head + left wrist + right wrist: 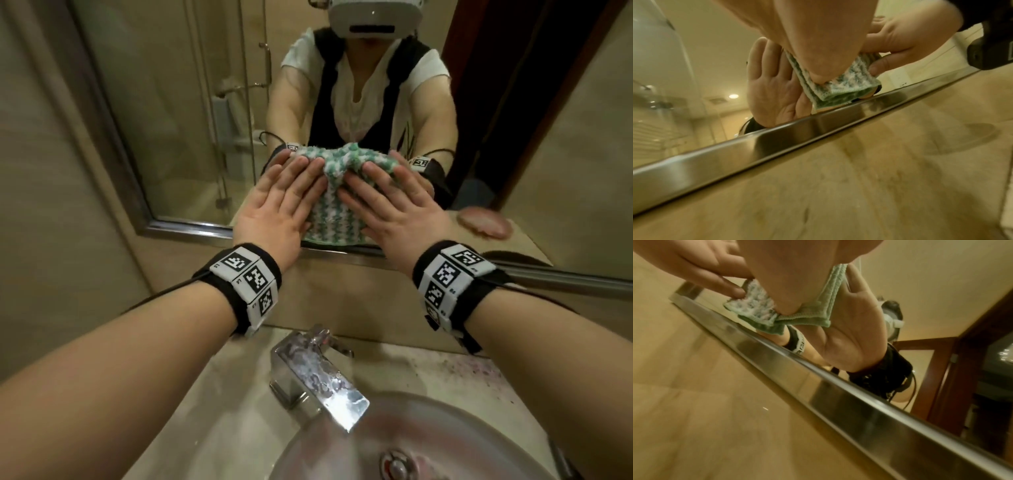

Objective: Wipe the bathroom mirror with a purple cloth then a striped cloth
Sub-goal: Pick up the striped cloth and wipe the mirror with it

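Observation:
A green-and-white striped cloth lies bunched against the mirror, just above its metal bottom frame. My left hand presses the cloth's left side with straight fingers. My right hand presses the right side in the same flat way. In the left wrist view, the left hand bears on the cloth at the glass. In the right wrist view, the right hand pushes the cloth, with its folded green edge showing. A pinkish-purple cloth appears as a reflection low on the right of the mirror.
A chrome faucet stands below my wrists over a round basin on a beige counter. The mirror reflects a glass shower screen on the left and a dark wooden door frame on the right. A tiled wall borders the mirror's left side.

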The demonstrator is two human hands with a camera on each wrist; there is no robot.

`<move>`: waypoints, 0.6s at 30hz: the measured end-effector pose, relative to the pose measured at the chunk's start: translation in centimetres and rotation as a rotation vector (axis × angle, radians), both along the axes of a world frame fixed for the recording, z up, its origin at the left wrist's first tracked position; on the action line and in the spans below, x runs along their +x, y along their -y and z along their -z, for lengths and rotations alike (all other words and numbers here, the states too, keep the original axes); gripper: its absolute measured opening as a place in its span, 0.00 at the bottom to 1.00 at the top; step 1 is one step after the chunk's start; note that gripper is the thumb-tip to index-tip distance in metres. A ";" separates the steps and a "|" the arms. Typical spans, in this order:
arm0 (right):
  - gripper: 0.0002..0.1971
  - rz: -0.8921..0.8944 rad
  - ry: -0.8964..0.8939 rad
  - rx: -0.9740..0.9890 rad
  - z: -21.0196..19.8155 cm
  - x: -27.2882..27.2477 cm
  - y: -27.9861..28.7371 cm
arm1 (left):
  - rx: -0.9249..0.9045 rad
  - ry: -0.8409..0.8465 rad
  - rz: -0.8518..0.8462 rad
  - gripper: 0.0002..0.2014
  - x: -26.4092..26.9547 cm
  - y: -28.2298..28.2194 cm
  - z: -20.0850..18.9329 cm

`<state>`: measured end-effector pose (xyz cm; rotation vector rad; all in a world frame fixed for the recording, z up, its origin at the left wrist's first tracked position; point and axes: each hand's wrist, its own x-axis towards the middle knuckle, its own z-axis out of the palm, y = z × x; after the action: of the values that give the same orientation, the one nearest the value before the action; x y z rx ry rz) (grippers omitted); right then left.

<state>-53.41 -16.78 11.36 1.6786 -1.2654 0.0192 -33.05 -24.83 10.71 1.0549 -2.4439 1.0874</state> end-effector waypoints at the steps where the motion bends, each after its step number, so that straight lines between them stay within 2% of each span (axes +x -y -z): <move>1: 0.29 -0.006 0.005 0.004 0.0 1.2 0.8 | -0.005 0.018 -0.020 0.32 1.1 0.5 -0.1; 4: 0.32 -0.038 0.020 0.022 -0.3 4.8 2.9 | -0.011 0.037 -0.127 0.31 4.5 1.9 -0.8; 12: 0.30 -0.014 -0.074 0.132 -1.6 17.6 8.7 | 0.313 -0.143 -0.402 0.32 12.9 5.0 -0.6; 18: 0.27 -0.144 0.112 0.166 0.1 21.0 9.5 | 0.439 -0.135 -0.343 0.31 14.5 5.3 0.2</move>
<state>-32.44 -26.28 11.21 1.9324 -1.2544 0.0992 -18.59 -30.09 10.50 1.6687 -2.5068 0.5362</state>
